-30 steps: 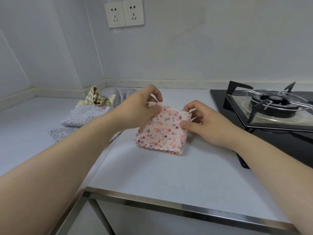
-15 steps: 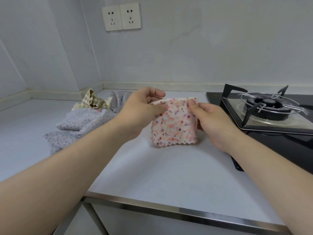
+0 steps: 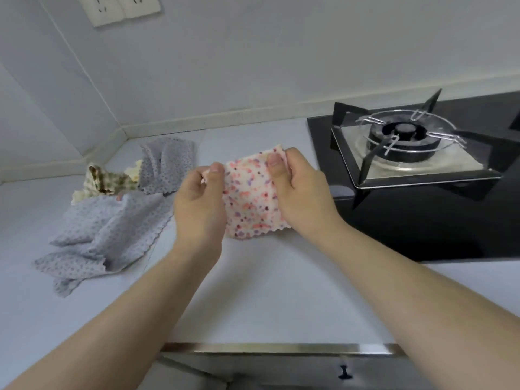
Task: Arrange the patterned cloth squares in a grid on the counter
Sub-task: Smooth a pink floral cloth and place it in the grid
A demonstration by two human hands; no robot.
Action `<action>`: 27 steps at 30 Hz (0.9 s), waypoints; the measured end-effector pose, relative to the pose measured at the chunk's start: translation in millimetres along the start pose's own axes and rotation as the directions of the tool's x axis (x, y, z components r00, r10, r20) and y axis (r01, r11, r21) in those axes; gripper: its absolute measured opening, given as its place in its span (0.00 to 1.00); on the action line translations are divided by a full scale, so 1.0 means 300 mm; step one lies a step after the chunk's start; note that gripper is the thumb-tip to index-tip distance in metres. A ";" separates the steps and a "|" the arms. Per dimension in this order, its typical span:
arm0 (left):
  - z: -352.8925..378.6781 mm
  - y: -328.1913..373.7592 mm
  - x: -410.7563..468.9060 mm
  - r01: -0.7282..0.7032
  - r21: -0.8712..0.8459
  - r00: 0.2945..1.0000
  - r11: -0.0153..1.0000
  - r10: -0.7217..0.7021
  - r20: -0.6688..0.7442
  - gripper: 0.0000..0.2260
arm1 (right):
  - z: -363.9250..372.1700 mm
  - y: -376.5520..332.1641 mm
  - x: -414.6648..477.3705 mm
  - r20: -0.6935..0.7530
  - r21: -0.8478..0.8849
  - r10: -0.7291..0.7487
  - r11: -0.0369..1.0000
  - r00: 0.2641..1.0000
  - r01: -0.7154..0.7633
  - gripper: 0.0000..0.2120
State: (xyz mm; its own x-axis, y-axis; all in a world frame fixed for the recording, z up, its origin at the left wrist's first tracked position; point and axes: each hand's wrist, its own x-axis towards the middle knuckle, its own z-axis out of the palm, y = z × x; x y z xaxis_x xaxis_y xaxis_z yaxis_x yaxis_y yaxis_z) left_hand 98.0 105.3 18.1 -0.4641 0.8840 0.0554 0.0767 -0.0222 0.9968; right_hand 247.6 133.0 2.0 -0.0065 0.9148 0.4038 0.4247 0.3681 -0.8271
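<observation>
Pink floral cloth (image 3: 250, 204), one, pinched by left hand (image 3: 198, 209), right hand (image 3: 304, 198) fingers (image 3: 274, 167); checked cloth (image 3: 109, 181), one.

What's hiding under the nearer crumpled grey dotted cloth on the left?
A checked cloth and a cream edge poke out past the grey dotted cloth. Anything else beneath is covered; only the counter shows around it.

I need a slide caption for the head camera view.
Left hand and right hand pinch the upper corners of a pink floral cloth over the counter, beside heaped grey cloths.
</observation>
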 end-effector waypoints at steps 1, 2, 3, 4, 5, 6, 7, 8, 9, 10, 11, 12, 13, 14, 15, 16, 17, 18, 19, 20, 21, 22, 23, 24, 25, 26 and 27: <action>0.014 0.018 -0.023 -0.076 0.068 0.996 0.995 0.079 -0.044 0.11 | -0.014 -0.015 -0.001 -0.006 0.007 0.026 1.000 1.000 -0.026 0.17; 0.032 0.046 -0.049 -0.136 0.118 0.988 0.984 0.144 -0.063 0.10 | -0.033 -0.037 0.001 -0.008 0.023 0.063 0.998 0.998 -0.063 0.17; 0.053 0.084 -0.073 -0.180 0.177 0.979 0.968 0.194 -0.067 0.09 | -0.059 -0.062 0.006 -0.009 0.040 0.099 0.994 0.995 -0.099 0.17; 0.074 0.120 -0.095 -0.202 0.241 0.973 0.949 0.223 -0.064 0.09 | -0.088 -0.087 0.004 -0.014 0.052 0.139 0.989 0.990 -0.138 0.17; 0.091 0.156 -0.119 -0.205 0.292 0.972 0.934 0.231 -0.054 0.09 | -0.126 -0.110 -0.008 -0.024 0.061 0.186 0.981 0.982 -0.184 0.17; 0.114 0.196 -0.142 -0.207 0.320 0.972 0.925 0.231 -0.039 0.08 | -0.175 -0.133 -0.023 -0.037 0.068 0.224 0.973 0.974 -0.221 0.17; 0.143 0.239 -0.165 -0.203 0.340 0.975 0.918 0.220 -0.013 0.08 | -0.232 -0.155 -0.042 -0.048 0.066 0.248 0.967 0.968 -0.245 0.17; 0.177 0.285 -0.191 -0.194 0.365 0.980 0.911 0.197 0.028 0.07 | -0.298 -0.176 -0.068 -0.058 0.048 0.270 0.962 0.961 -0.268 0.17; 0.214 0.328 -0.226 -0.188 0.395 0.982 0.899 0.170 0.080 0.07 | -0.369 -0.195 -0.100 -0.076 0.022 0.300 0.954 0.951 -0.299 0.17; 0.256 0.374 -0.267 -0.194 0.420 0.979 0.886 0.147 0.142 0.06 | -0.445 -0.210 -0.130 -0.106 0.005 0.335 0.942 0.936 -0.336 0.16; 0.303 0.416 -0.317 -0.214 0.433 0.968 0.876 0.130 0.215 0.06 | -0.524 -0.221 -0.159 -0.149 0.005 0.374 0.926 0.915 -0.377 0.15; 0.353 0.458 -0.371 -0.239 0.435 0.950 0.868 0.116 0.291 0.05 | -0.608 -0.229 -0.191 -0.199 0.009 0.413 0.907 0.888 -0.420 0.14; 0.408 0.501 -0.424 -0.267 0.435 0.926 0.860 0.104 0.363 0.05 | -0.692 -0.232 -0.219 -0.246 0.005 0.449 0.887 0.859 -0.462 0.15; 0.472 0.545 -0.478 -0.300 0.433 0.895 0.850 0.094 0.435 0.05 | -0.781 -0.234 -0.240 -0.281 0.002 0.486 0.863 0.828 -0.506 0.16; 0.539 0.587 -0.534 -0.339 0.429 0.859 0.837 0.090 0.503 0.05 | -0.870 -0.231 -0.266 -0.301 0.005 0.531 0.832 0.792 -0.555 0.17; 0.608 0.626 -0.594 -0.385 0.426 0.820 0.819 0.092 0.565 0.05 | -0.957 -0.228 -0.295 -0.313 0.029 0.584 0.795 0.749 -0.606 0.18; 0.681 0.667 -0.655 -0.444 0.413 0.775 0.795 0.110 0.622 0.04 | -1.047 -0.227 -0.321 -0.317 0.088 0.639 0.755 0.701 -0.650 0.20; 0.753 0.710 -0.720 -0.506 0.394 0.730 0.767 0.136 0.670 0.04 | -1.136 -0.226 -0.346 -0.313 0.171 0.692 0.715 0.650 -0.678 0.22; 0.826 0.748 -0.789 -0.568 0.365 0.681 0.738 0.173 0.712 0.04 | -1.228 -0.230 -0.369 -0.319 0.259 0.738 0.671 0.595 -0.694 0.24; 0.894 0.785 -0.855 -0.609 0.336 0.640 0.719 0.194 0.743 0.05 | -1.317 -0.232 -0.389 -0.341 0.332 0.770 0.636 0.540 -0.697 0.25; 0.958 0.813 -0.918 -0.633 0.305 0.603 0.711 0.207 0.770 0.06 | -1.401 -0.228 -0.409 -0.372 0.388 0.790 0.609 0.487 -0.692 0.27; 1.038 0.845 -1.001 -0.642 0.277 0.574 0.715 0.209 0.792 0.07 | -1.507 -0.216 -0.438 -0.416 0.421 0.794 0.601 0.443 -0.679 0.27; 1.074 0.856 -1.033 -0.643 0.262 0.561 0.720 0.210 0.800 0.08 | -1.553 -0.209 -0.440 -0.454 0.421 0.788 0.602 0.416 -0.679 0.26; 1.126 0.872 -1.083 -0.638 0.241 0.549 0.731 0.214 0.808 0.08 | -1.621 -0.199 -0.452 -0.501 0.416 0.775 0.605 0.384 -0.679 0.25; 1.186 0.886 -1.141 -0.632 0.220 0.537 0.743 0.215 0.816 0.08 | -1.698 -0.187 -0.472 -0.548 0.406 0.756 0.615 0.359 -0.675 0.24; 1.241 0.900 -1.192 -0.621 0.209 0.532 0.755 0.211 0.820 0.08 | -1.766 -0.171 -0.488 -0.582 0.398 0.739 0.622 0.339 -0.674 0.23; 1.292 0.913 -1.236 -0.609 0.199 0.531 0.768 0.208 0.821 0.08 | -1.826 -0.156 -0.501 -0.611 0.389 0.724 0.628 0.322 -0.674 0.22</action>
State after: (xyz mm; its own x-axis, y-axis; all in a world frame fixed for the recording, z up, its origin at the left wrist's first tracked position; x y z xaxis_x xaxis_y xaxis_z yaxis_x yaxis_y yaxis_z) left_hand 633.1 -47.5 248.4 0.4944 0.8484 0.1893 0.5173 -0.4622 0.7203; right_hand 724.6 -112.9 194.3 0.8580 0.4593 -0.2298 -0.0807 -0.3212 -0.9436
